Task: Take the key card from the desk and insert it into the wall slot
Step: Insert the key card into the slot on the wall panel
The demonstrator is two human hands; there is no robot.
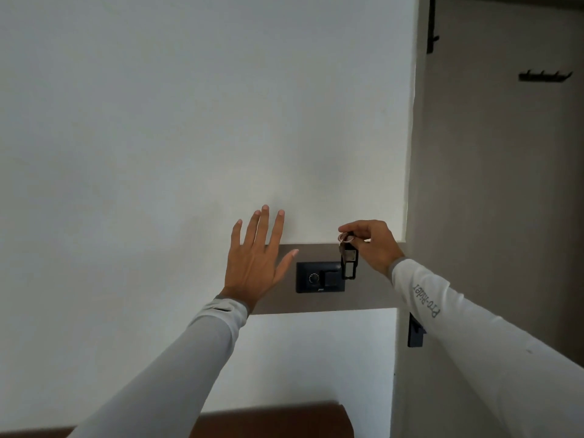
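My right hand (373, 241) pinches a metal key ring from which a black key card tag (348, 263) hangs down. The tag dangles at the right end of a dark wall panel (308, 278) that has a round dial and a square unit; its lower end overlaps the panel's right edge. I cannot tell whether the tag sits in a slot. My left hand (256, 260) is flat with fingers spread, against the white wall just left of the panel. Both arms wear light grey sleeves.
The panel sits on a grey-brown band across the white wall. A wall corner runs down at the right, with a dark fitting (415, 335) below my right forearm. Coat hooks (545, 75) hang on the far right wall. A brown wooden surface (278, 418) lies below.
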